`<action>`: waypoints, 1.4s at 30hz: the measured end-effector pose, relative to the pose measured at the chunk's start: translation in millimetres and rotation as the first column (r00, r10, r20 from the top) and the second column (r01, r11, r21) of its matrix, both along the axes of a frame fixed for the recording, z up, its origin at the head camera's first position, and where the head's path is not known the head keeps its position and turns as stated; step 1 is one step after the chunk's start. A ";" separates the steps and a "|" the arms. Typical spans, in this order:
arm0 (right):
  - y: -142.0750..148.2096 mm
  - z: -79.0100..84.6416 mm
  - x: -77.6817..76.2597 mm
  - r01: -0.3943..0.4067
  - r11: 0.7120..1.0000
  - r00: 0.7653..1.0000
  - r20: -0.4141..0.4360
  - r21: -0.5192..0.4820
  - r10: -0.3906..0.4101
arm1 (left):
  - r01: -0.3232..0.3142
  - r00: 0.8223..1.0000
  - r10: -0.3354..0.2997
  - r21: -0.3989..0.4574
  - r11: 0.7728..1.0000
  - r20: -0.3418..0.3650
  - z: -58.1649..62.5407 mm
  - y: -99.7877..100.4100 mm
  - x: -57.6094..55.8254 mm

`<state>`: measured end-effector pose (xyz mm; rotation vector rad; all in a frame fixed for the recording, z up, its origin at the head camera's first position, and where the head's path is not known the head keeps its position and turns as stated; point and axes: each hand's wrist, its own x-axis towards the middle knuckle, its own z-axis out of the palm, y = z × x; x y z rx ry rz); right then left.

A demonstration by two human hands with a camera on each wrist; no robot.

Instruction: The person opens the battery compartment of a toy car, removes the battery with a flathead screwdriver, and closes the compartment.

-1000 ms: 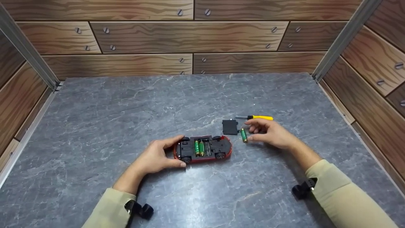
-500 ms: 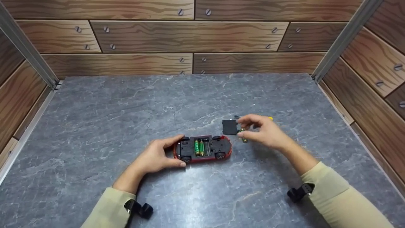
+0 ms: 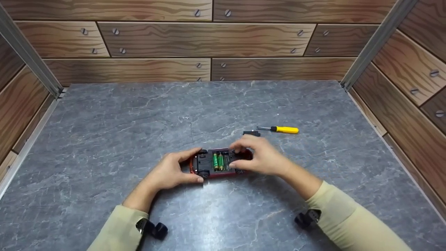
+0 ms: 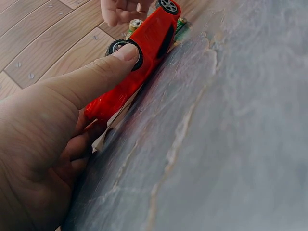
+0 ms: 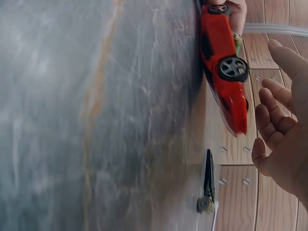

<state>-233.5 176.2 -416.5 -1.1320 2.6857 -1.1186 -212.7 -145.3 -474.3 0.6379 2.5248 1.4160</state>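
Note:
A red toy car (image 3: pixel 205 164) lies wheels up, its underside battery compartment uncovered. Two green batteries (image 3: pixel 218 161) sit side by side in it, beside a bare slot. My left hand (image 3: pixel 174 169) grips one end of the car, thumb on the wheel side in the left wrist view. Over the other end is my right hand (image 3: pixel 259 155), its fingers loosely bent and, in the right wrist view, holding nothing. A loose battery (image 5: pixel 206 204) lies on the table near the black battery cover (image 3: pixel 251 133); the right hand hides this battery in the head view.
A yellow-handled screwdriver (image 3: pixel 285 129) lies behind the right hand, past the cover. The grey marbled table (image 3: pixel 139 115) is bounded by wood-patterned walls (image 3: pixel 156 38) at the back and sides.
My right hand has moved left from beside the loose battery to above the car's right end, uncovering the screwdriver and partly covering the battery cover. My left hand and the car stay put.

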 end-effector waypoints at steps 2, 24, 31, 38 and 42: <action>-4.0 -2.2 -0.2 -0.002 1.000 1.000 -0.009 0.014 0.002 | 0.006 1.000 -0.006 0.005 1.000 -0.009 -0.1 -0.3 -0.1; -20.1 -4.2 1.3 0.021 0.981 0.999 -0.038 0.191 -0.014 | -0.004 1.000 0.004 0.003 1.000 0.002 1.9 -0.3 1.1; -21.9 -4.5 1.2 0.025 0.979 0.999 -0.044 0.202 -0.016 | -0.007 1.000 0.007 0.002 1.000 0.011 2.2 0.5 0.7; -23.5 -7.1 -0.2 0.030 0.976 0.998 -0.069 0.214 -0.015 | 0.004 1.000 -0.004 0.006 1.000 -0.001 1.6 0.4 0.1; -25.1 -8.1 0.3 0.024 0.976 0.997 -0.080 0.217 -0.007 | 0.006 1.000 -0.006 0.007 1.000 -0.009 1.0 0.1 -0.2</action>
